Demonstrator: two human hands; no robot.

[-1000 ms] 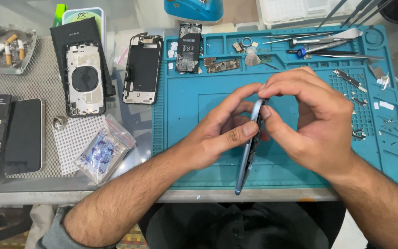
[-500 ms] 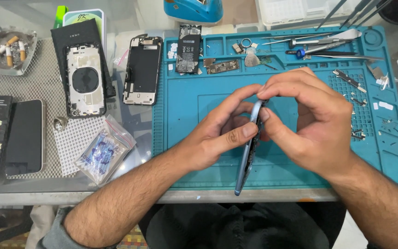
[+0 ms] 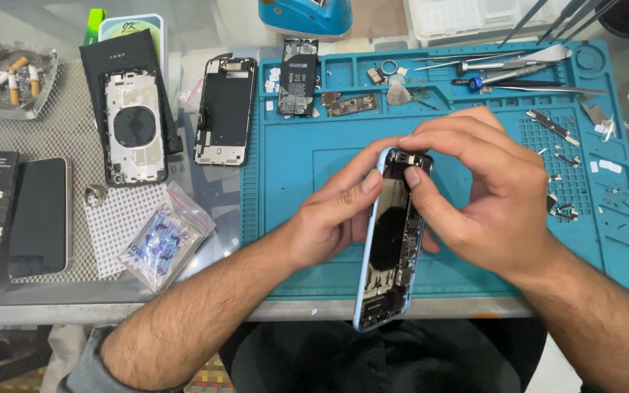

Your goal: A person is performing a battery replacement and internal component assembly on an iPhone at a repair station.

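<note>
Low in the middle of the frame, the open phone housing (image 3: 391,240) with its pale blue rim is held up off the teal work mat (image 3: 329,240), its long axis running almost straight up the picture, bottom end toward the lower edge and tipped slightly left, top end near the centre. The left hand (image 3: 329,222) comes in from the lower left and clamps the housing's left rim between thumb and fingers near the upper half. The right hand (image 3: 496,196) comes from the lower right and lies nearer the top end: its thumb presses into the open interior just below the top edge, its fingers curled over the top corner. Farther up the mat, a loose black battery (image 3: 298,77) lies well apart
</note>
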